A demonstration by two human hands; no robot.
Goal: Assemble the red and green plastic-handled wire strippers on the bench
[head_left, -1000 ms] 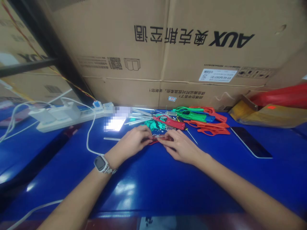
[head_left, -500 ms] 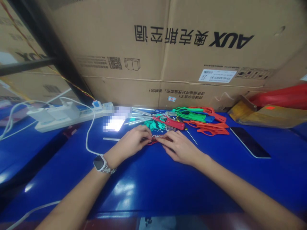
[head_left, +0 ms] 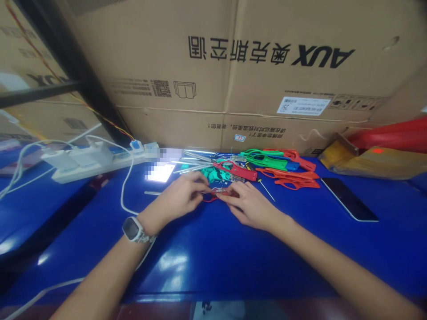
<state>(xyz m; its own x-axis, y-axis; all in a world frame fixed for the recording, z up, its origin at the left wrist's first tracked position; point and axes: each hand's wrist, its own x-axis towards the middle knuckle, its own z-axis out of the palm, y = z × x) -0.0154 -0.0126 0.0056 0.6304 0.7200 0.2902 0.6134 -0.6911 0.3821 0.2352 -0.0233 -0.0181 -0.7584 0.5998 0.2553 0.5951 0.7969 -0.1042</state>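
Observation:
Between my hands on the blue table lies a red lighter shell (head_left: 211, 198) of the long-nosed kind, with small clear and wire parts in it. Its metal tube (head_left: 151, 193) seems to stick out left, beyond my left hand (head_left: 182, 195). That hand's bent fingers close on the shell's left part; a watch is on its wrist. My right hand (head_left: 254, 203) pinches the shell's right part, index finger and thumb near the small parts. Just behind lie another red lighter (head_left: 235, 170), teal plastic pieces (head_left: 218, 174) and several metal tubes (head_left: 193, 168). The fingers partly hide the held lighter.
Green lighter shells (head_left: 263, 159) and orange ones (head_left: 295, 180) lie back right, by a small screwdriver (head_left: 267, 190). A phone (head_left: 348, 200) rests at right, a lit screen (head_left: 162, 172) at left. A power strip (head_left: 86, 164) trails white cables. A large carton (head_left: 253, 89) stands behind.
My left hand has shifted slightly left and down, its wrist turning a little. More of the red shell shows between my hands. My right hand has hardly moved.

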